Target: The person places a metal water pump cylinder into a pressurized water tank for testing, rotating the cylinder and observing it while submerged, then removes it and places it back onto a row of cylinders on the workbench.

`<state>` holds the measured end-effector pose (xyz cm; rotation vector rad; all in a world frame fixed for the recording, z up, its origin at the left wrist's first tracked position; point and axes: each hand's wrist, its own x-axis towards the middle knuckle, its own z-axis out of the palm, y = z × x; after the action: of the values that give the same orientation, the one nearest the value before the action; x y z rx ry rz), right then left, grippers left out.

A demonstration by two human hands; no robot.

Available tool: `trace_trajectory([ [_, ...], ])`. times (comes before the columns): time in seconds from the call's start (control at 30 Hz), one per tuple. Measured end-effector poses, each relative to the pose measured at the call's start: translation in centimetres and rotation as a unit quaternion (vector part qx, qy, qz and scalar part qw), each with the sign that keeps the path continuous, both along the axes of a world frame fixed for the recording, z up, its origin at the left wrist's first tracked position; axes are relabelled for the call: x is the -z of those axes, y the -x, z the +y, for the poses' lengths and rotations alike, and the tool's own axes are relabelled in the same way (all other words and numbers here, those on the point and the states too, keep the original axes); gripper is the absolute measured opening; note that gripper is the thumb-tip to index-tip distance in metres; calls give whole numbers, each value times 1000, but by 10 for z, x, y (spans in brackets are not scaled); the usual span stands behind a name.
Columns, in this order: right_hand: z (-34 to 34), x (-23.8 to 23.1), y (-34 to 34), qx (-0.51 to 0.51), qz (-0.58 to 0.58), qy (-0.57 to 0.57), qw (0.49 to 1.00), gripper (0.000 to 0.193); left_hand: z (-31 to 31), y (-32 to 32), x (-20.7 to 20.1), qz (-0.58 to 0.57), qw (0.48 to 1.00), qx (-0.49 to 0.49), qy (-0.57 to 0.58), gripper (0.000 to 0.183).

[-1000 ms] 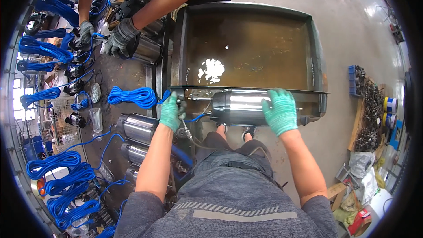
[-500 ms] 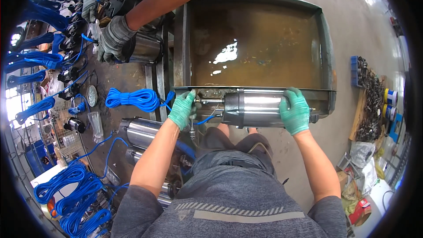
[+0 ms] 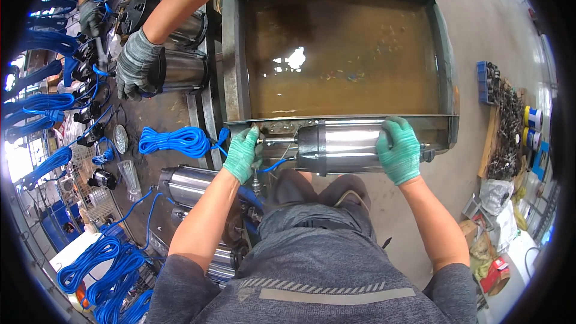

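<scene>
A shiny steel cylindrical motor (image 3: pixel 353 147) with a dark end cap lies sideways on the ledge at the near side of a water tank (image 3: pixel 236 54). My right hand (image 3: pixel 399 151), in a green glove, grips the cylinder near its right end, thumb and fingers over the top. My left hand (image 3: pixel 242 155), gloved alike, is closed around a metal fitting at the outer end of the slim rod (image 3: pixel 281 141) on the motor's left. Its fingers partly hide that fitting. Below the left hand hangs a small metal connector (image 3: pixel 256 181). A blue cable (image 3: pixel 276 165) leaves the end cap.
Brown water with bright reflections fills the tank. Left of it lie a coiled blue cable (image 3: pixel 174 141) and more steel motors (image 3: pixel 187 185). At the upper left, a co-worker's grey-gloved hand (image 3: pixel 138 65) rests at another motor (image 3: pixel 185 69). Metal parts (image 3: pixel 507 138) are heaped far right.
The whole view has shifted a little. Both my hands keep their hold, and the motor stays on the ledge. The co-worker's hands have moved left.
</scene>
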<state>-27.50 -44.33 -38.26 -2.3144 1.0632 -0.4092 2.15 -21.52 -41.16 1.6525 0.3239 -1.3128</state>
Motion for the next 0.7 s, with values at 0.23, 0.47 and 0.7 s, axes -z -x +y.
trace_trajectory([
  [0.23, 0, -4, -6, -6, -8, 9, 1000, 19, -1, -3, 3, -1, 999, 30, -24, 21],
  [0.47, -2, 0, -2, -13, -9, 21, 1000, 21, -7, 0, 0, -19, 999, 14, -36, 23],
  [0.7, -3, 2, -4, -9, 5, 35, 999, 23, 1, 1, 7, -25, 999, -15, -20, 26],
])
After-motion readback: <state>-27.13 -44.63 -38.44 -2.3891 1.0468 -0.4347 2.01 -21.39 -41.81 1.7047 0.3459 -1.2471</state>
